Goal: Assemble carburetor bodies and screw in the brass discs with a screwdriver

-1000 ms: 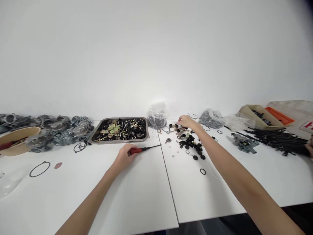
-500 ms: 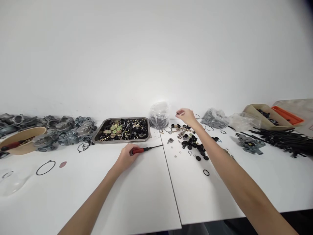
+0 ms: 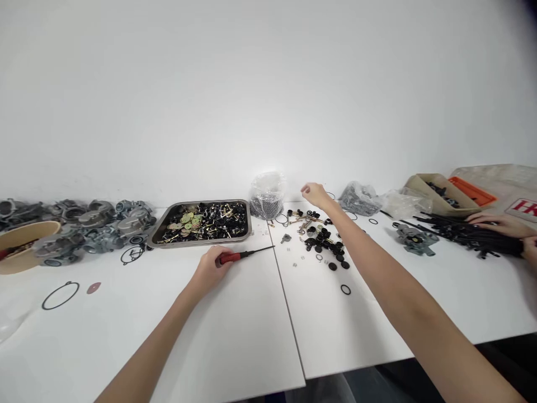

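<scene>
My left hand (image 3: 211, 265) rests on the white table, wrapped around the red handle of a screwdriver (image 3: 230, 257). The screwdriver's dark shaft points right and ends near the seam between two tabletops. My right hand (image 3: 315, 196) is raised over the back of the table with its fingertips pinched together; whatever they hold is hidden or too small to name. Below it lie small brass and black parts (image 3: 308, 220) and a pile of black caps (image 3: 325, 243). A small grey metal piece (image 3: 286, 238) and a black rubber ring (image 3: 345, 289) lie close by.
A metal tray (image 3: 201, 243) of small parts stands left of centre, beside a clear bag (image 3: 267, 196). Carburetors (image 3: 100, 224) and a beige bowl (image 3: 29, 230) fill the far left. At right are a single carburetor (image 3: 415, 239), black hoses (image 3: 461, 232) and another person's hands (image 3: 501, 224).
The view has turned a little right, so the table's contents sit further left. Another person's hands have appeared on the black hoses. My left hand keeps its grip; my right stays raised and pinched.
</scene>
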Action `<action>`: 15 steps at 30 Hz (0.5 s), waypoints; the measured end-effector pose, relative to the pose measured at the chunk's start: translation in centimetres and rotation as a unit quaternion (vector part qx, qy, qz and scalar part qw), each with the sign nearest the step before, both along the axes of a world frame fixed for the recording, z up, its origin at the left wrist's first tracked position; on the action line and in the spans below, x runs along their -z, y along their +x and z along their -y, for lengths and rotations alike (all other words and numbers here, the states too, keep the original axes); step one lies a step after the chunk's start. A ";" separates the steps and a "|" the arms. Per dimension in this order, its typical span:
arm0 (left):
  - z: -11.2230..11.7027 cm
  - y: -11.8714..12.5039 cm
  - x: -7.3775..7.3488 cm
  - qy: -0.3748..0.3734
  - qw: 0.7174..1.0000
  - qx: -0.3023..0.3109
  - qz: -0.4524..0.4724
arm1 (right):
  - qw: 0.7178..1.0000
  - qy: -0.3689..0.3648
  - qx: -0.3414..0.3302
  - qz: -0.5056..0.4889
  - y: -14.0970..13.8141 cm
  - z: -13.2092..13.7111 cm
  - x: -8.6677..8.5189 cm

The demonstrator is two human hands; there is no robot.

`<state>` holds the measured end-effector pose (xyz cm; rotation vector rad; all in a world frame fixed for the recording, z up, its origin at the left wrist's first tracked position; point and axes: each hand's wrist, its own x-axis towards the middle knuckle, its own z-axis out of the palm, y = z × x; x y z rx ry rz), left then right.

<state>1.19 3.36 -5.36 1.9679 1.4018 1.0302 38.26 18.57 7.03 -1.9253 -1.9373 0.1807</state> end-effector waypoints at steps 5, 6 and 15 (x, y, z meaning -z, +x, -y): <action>0.0 0.0 0.0 -0.018 1.000 -0.004 0.002 | 0.993 -0.106 0.041 0.037 4.3 0.5 4.7; 0.0 0.0 -0.1 -0.018 1.000 -0.004 0.001 | 0.991 -0.116 0.043 0.040 4.6 0.4 5.4; 0.1 0.1 -0.5 -0.009 1.000 -0.003 -0.002 | 0.989 -0.146 0.025 0.017 6.1 -0.6 7.4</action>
